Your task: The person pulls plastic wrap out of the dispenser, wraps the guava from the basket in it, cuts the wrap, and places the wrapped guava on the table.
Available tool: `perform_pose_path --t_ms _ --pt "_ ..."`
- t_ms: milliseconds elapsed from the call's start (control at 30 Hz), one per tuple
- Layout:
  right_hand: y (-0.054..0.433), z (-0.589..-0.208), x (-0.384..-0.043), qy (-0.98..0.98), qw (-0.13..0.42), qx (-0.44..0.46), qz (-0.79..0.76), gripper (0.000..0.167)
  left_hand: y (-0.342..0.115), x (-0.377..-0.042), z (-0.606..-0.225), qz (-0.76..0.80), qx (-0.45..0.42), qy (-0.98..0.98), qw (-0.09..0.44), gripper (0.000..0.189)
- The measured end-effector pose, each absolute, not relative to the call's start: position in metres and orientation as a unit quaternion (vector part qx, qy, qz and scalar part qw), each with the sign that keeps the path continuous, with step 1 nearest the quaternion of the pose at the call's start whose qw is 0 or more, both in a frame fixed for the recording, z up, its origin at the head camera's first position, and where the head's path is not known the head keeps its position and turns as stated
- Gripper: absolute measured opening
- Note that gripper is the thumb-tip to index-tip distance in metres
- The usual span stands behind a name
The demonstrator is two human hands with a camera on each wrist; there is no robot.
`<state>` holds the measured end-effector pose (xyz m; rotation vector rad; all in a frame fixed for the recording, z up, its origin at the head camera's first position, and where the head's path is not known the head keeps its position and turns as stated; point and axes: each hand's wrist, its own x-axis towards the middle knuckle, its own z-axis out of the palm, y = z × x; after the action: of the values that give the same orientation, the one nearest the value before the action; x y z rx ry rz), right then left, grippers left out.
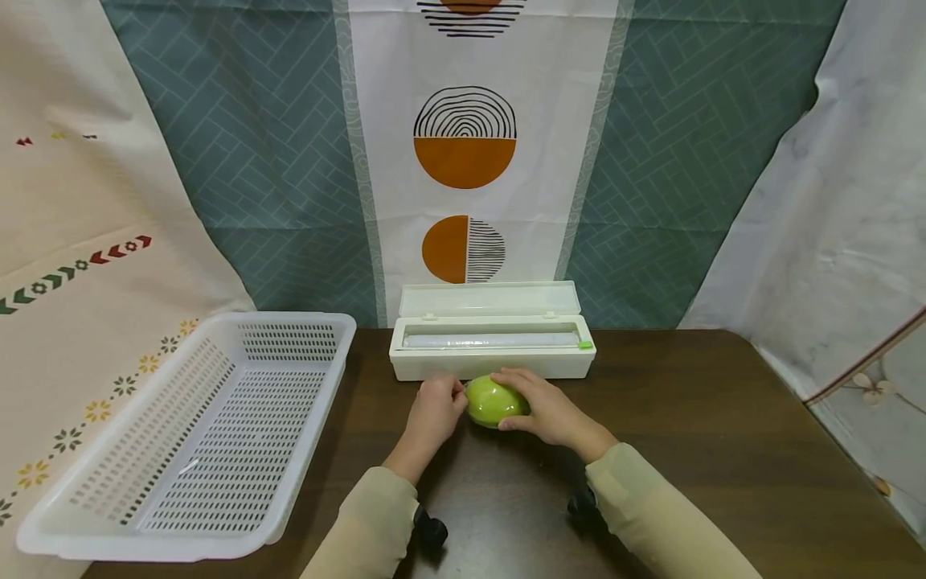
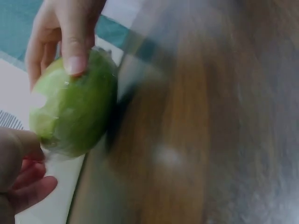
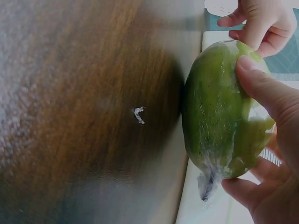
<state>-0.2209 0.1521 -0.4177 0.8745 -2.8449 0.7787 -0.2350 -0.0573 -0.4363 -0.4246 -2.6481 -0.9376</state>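
Note:
A green mango-like fruit (image 1: 495, 401), glossy with cling film, is held just above the table in front of the white wrap box. My right hand (image 1: 544, 406) grips its right side, thumb on the near face and fingers over the top. At the fruit's left end my left hand (image 1: 436, 408) pinches the cling film (image 2: 58, 151) between thumb and curled fingers. The right wrist view shows a twisted tail of film (image 3: 206, 186) at the other end, beside the fingers of my right hand. Folds of film lie tight over the skin.
The cling film box (image 1: 492, 366) stands at the back with its lid (image 1: 490, 299) raised, a roll (image 1: 492, 340) inside and a green cutter slide. On the left is a white perforated basket (image 1: 307, 458). A small whitish scrap (image 3: 139, 115) lies on the brown table (image 1: 694, 450).

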Motion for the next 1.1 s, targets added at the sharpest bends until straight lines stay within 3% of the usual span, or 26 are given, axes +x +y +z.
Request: perform_pose_path --t_ms 67,267,433,767,1100 --pt "0.153 -0.418 -0.221 -0.924 0.032 0.285 0.255 0.071 -0.060 -0.236 -0.436 -0.383 -0.133 -0.907 0.112 0.007" --pt "0.154 -0.416 -0.221 -0.922 0.039 0.284 0.258 0.070 -0.074 -0.244 -0.436 -0.594 -0.054 -0.799 -0.076 0.019" --pt "0.152 -0.417 -0.221 -0.921 0.035 0.290 0.259 0.070 -0.083 -0.250 -0.441 -0.657 -0.027 -0.739 -0.147 0.025" --pt "0.152 -0.421 -0.221 -0.921 0.031 0.286 0.261 0.070 -0.085 -0.259 -0.446 -0.650 -0.048 -0.736 -0.181 0.031" --pt "0.152 -0.419 -0.221 -0.923 0.025 0.284 0.258 0.070 -0.078 -0.257 -0.446 -0.602 -0.058 -0.791 -0.099 0.011"
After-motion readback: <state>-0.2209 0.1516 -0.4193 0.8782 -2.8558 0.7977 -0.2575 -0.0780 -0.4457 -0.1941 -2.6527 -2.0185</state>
